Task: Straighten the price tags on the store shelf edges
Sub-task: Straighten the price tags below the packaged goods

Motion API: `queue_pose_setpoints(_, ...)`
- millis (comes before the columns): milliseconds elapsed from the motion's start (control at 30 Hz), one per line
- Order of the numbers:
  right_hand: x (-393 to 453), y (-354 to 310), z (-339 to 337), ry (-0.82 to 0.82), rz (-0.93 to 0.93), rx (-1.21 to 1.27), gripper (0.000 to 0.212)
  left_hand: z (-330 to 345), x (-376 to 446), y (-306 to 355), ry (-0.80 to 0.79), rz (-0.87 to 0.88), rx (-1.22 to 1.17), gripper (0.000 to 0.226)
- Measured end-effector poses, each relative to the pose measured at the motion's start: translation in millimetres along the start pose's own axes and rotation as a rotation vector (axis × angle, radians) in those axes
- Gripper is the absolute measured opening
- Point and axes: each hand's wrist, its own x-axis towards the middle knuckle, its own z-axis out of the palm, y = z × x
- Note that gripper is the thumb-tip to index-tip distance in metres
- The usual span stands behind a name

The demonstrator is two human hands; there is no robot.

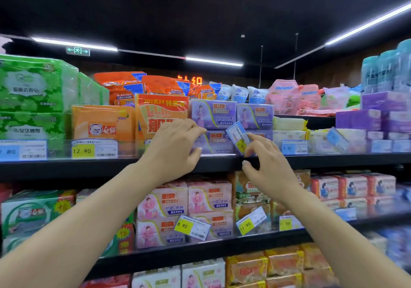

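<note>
Head view: two hands, left [178, 141] spread on shelf front [213, 152], right [264, 156] pinching one tilted price tag [238, 137]

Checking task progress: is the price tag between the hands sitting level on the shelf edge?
No. The price tag is tilted steeply, its yellow end down by the right hand.

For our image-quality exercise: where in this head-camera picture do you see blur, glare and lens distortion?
Head view: blur smears the packs at the right edge; glare from the ceiling strip lights whitens the green packs' wrapping; wide-angle distortion bows the shelf edge; the tilted price tag stays readable.
</note>
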Motion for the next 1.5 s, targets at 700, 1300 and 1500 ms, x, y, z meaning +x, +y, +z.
queue_pose_setpoints(700,9.9,0.5,4.7,-0.127,-0.146,-0.038,0.008,23.4,-6.7,15.8,0.035,-0.05,0.078,0.033)
queue_pose_setpoints(1300,0.4,18.3,2.1,-0.136,-0.11,-0.066,0.01,32.5,25.1,43.6,-0.045,-0.088,0.1,0.048)
queue_pose_setpoints(1500,3.2,15.1,2.0,-0.137,-0.117,-0.081,0.013,31.4,24.3,42.6,-0.021,-0.12,0.112,0.038)
